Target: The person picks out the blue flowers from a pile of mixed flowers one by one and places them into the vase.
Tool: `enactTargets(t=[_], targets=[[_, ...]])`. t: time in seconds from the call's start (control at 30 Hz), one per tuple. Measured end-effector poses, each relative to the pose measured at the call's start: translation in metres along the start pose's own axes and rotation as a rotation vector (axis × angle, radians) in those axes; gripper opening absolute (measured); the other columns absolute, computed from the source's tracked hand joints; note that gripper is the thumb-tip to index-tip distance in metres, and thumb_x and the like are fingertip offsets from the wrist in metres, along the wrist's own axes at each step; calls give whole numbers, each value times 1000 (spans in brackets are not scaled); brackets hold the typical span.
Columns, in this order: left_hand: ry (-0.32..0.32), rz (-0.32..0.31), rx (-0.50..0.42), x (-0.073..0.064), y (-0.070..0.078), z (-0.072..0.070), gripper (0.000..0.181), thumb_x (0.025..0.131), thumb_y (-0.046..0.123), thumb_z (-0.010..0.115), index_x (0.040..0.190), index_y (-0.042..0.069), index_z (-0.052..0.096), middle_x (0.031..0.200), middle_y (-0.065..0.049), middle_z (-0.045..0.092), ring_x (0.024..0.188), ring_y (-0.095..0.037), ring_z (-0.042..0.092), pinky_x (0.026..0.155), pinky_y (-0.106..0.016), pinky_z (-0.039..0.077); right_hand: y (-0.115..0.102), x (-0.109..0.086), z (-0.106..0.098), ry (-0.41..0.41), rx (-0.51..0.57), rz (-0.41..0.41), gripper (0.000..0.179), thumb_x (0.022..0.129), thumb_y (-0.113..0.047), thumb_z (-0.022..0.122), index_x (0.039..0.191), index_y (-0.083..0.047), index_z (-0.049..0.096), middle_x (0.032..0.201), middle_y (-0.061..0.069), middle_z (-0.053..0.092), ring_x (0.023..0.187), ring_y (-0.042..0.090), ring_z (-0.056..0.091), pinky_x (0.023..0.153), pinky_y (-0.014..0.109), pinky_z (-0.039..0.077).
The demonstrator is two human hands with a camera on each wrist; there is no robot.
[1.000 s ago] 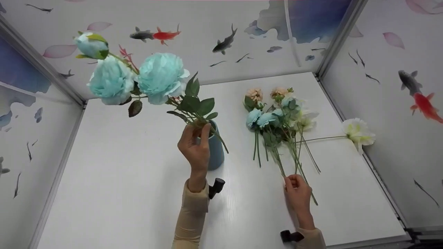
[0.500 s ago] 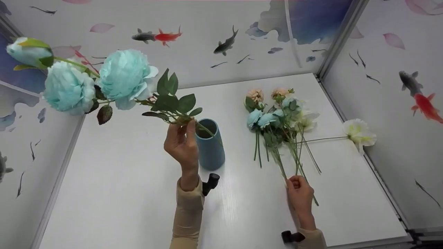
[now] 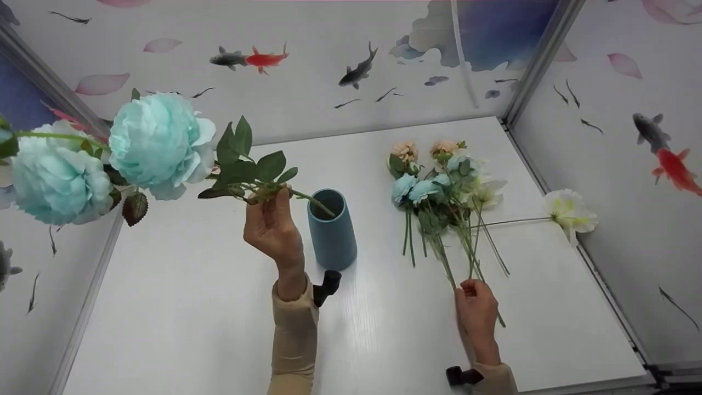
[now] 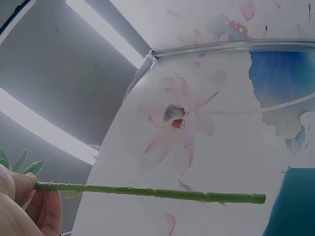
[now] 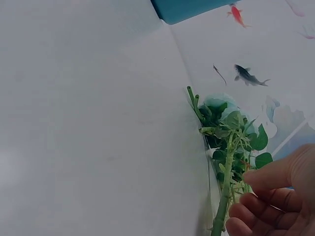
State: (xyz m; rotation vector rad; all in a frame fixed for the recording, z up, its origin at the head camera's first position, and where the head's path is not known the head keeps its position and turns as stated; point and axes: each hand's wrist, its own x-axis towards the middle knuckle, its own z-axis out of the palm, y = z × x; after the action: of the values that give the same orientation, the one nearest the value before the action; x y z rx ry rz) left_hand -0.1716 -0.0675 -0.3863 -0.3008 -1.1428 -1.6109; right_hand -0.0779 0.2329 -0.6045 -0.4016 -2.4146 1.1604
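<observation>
My left hand point(image 3: 274, 225) pinches the stem of a turquoise peony spray point(image 3: 159, 145) between thumb and fingers. The blooms reach out left, one bud cut off by the frame edge. Its bare stem end point(image 4: 246, 197) points right at the blue vase point(image 3: 333, 236); from the head it overlaps the mouth, while the left wrist view shows a small gap. The vase stands upright on the table. My right hand point(image 3: 478, 315) rests beside the lower stems of a flower bunch point(image 3: 439, 197), fingers loosely curled. A thick green stem point(image 5: 228, 182) passes next to its fingertips, with no stem visibly gripped.
The bunch has peach, blue and pale yellow-white flowers. A single white flower point(image 3: 570, 211) lies to the right, its head at the table's edge. Walls printed with fish enclose the white table point(image 3: 181, 285) at the back and sides.
My left hand has moved left and slightly down with the peony spray, uncovering the vase. The spray's stem end has swung from beyond the vase back over its mouth. My right hand stays nearly still.
</observation>
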Motion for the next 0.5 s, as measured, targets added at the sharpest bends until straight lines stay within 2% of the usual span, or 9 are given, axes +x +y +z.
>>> enactTargets(t=[0.33, 0.5], targets=[[-15, 16, 53, -2, -10, -2, 17, 79, -15, 62, 93, -24, 54, 91, -5, 67, 82, -21, 66, 74, -32, 54, 1, 1, 1, -1, -4, 3, 8, 77, 7, 65, 84, 3, 63, 79, 13, 61, 73, 26, 60, 63, 31, 46], [-46, 8, 69, -5, -17, -4, 13, 80, -16, 61, 92, -20, 58, 90, -8, 66, 81, -18, 65, 72, -30, 54, 2, 0, 1, 4, 13, -16, 9, 76, 8, 65, 83, 4, 63, 79, 13, 62, 72, 26, 59, 63, 29, 45]])
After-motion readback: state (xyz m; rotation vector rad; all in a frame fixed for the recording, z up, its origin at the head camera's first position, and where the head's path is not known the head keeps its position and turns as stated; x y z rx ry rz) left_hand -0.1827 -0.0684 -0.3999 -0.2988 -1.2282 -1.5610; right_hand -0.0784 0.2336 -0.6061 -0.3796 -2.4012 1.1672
